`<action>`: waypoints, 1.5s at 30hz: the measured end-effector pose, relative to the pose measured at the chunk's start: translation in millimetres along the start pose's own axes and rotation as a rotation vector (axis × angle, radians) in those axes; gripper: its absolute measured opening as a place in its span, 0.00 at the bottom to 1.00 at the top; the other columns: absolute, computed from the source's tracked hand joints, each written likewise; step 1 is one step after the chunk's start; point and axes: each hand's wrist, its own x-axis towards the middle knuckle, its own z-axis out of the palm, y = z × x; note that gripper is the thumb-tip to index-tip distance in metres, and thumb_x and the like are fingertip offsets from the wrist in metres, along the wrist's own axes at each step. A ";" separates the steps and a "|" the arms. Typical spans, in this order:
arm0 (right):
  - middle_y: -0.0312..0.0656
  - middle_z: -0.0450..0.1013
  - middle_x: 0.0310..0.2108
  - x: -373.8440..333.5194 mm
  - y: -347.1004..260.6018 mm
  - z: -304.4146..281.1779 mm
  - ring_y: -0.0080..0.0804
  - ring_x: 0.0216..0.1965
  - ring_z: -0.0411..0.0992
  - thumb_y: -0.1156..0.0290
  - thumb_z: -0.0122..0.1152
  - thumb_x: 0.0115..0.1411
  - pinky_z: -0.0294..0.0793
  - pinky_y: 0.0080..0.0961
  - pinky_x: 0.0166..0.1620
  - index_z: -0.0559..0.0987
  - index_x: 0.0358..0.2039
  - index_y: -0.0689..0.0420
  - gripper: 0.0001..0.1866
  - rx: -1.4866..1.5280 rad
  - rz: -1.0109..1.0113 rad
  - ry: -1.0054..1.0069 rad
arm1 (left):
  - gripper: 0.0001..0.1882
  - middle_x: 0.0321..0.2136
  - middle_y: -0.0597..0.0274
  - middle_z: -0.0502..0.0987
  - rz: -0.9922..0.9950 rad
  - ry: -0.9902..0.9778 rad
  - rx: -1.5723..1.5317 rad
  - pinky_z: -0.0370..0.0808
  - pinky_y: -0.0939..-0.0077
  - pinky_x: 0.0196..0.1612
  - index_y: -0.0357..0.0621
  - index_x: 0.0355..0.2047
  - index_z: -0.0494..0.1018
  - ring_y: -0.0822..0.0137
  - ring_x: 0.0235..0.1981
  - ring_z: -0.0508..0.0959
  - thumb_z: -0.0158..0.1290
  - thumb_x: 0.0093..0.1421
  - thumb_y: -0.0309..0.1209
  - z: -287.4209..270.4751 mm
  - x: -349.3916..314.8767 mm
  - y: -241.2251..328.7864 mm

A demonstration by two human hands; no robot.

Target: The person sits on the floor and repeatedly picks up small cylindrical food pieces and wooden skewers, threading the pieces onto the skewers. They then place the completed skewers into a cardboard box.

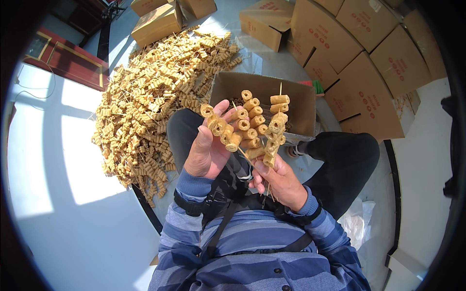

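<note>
Several skewers of golden, hollow tube-shaped pieces are fanned out above my lap. Thin wooden sticks run through the pieces, with one pointed tip rising at the top. My right hand is closed on the bare lower ends of the sticks, thumb on top. Against the left side of the bunch, my left hand has its fingers behind the pieces and its thumb raised in front. Part of its fingers is hidden by the skewers. Beyond both hands an opened cardboard box contains more brown pieces, mostly hidden from view.
A big heap of similar skewers covers the floor at the left. Stacked cardboard cartons line the far right, and other boxes stand behind the heap. Clear plastic lies at right. A green and red object sits beside the box.
</note>
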 end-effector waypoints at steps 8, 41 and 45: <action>0.44 0.75 0.36 5.4 2.6 -0.9 0.29 0.33 0.77 0.63 0.49 0.73 0.80 0.27 0.44 0.66 0.51 0.62 0.15 -0.023 -0.035 0.067 | 0.27 0.50 0.55 0.75 0.037 0.222 -0.028 0.71 0.57 0.60 0.41 0.57 0.66 0.58 0.54 0.74 0.49 0.69 0.51 -6.0 6.6 -8.7; 0.40 0.77 0.33 4.5 -4.7 -6.1 0.23 0.28 0.77 0.56 0.49 0.73 0.70 0.12 0.24 0.67 0.52 0.57 0.18 -0.063 -0.037 0.184 | 0.29 0.35 0.61 0.74 0.057 0.348 0.353 0.73 0.74 0.36 0.41 0.51 0.67 0.70 0.32 0.74 0.43 0.70 0.56 3.8 -12.5 -29.4; 0.39 0.77 0.33 6.1 -4.0 -7.6 0.22 0.28 0.77 0.57 0.50 0.73 0.69 0.12 0.24 0.68 0.51 0.57 0.17 -0.044 -0.011 0.162 | 0.26 0.47 0.52 0.74 0.079 0.307 0.125 0.73 0.62 0.56 0.39 0.54 0.66 0.59 0.50 0.75 0.40 0.73 0.51 10.0 -7.9 -30.1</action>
